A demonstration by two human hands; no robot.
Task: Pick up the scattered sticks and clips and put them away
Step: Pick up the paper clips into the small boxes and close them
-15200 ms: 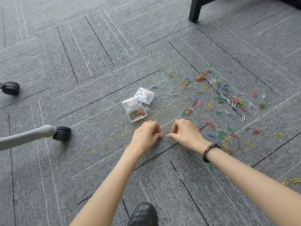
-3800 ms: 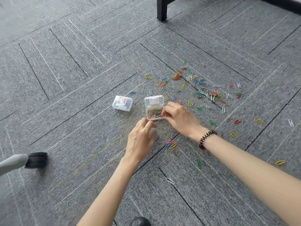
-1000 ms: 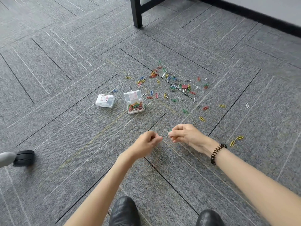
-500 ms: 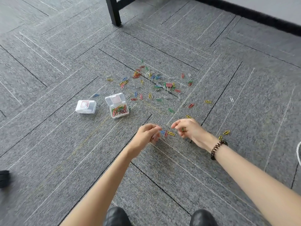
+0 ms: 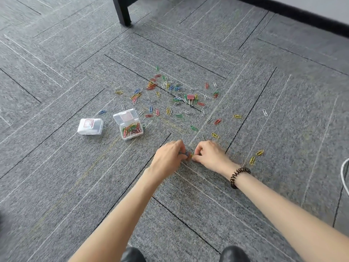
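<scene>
Several coloured paper clips [image 5: 170,91] lie scattered over the grey carpet, with one red binder clip [image 5: 190,97] among them. An open clear plastic box [image 5: 130,125] partly filled with clips sits left of centre; a second, closed box [image 5: 90,126] lies further left. My left hand [image 5: 168,157] and my right hand [image 5: 209,154] are down on the carpet close together, fingers curled. Both pinch at a small cluster of clips [image 5: 189,155] between them. Two yellow clips [image 5: 255,156] lie right of my right wrist.
A black furniture leg [image 5: 121,11] stands at the far top. A dark baseboard [image 5: 302,14] runs along the top right. A white cable [image 5: 344,176] curves in at the right edge. My two black shoes [image 5: 234,254] show at the bottom.
Both hands have closed in on the clips between them, which lay exposed half a second ago. The camera view has shifted to the left.
</scene>
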